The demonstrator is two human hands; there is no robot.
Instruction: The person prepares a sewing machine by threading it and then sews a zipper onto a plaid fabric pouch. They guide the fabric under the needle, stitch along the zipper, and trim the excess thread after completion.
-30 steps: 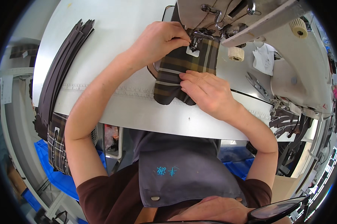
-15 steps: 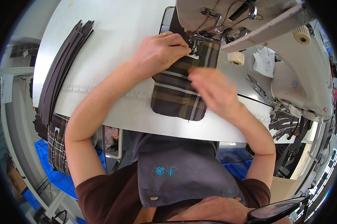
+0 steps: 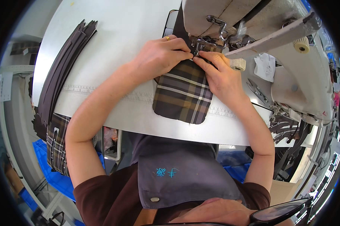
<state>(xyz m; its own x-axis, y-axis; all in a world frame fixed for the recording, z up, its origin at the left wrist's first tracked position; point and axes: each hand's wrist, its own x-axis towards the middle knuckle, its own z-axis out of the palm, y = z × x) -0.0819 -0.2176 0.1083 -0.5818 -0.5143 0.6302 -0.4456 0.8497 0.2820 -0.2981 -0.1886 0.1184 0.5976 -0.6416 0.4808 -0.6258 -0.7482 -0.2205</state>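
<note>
A plaid fabric piece (image 3: 181, 94) in dark brown, tan and white, with rounded corners, lies flat under the sewing machine (image 3: 200, 17). Its far part runs beneath the presser foot (image 3: 196, 52). My left hand (image 3: 160, 56), a ring on one finger, rests over the fabric's left side with fingertips pinched together just left of the foot. From the right, my right hand (image 3: 224, 77) meets it, thumb and index finger closed at the front of the foot. Whatever small thing sits between the fingertips is hidden.
Long dark strips (image 3: 66, 64) lie stacked at the left of the white table. A ruler scale (image 3: 136, 98) runs across it. Scissors (image 3: 257, 90) and a crumpled white piece (image 3: 265, 67) lie right of the machine. More plaid pieces (image 3: 59, 147) hang over a blue bin (image 3: 49, 169).
My right hand, blurred over the fabric before, has moved up to the presser foot and closed its fingertips there. My left hand has stayed nearly in place.
</note>
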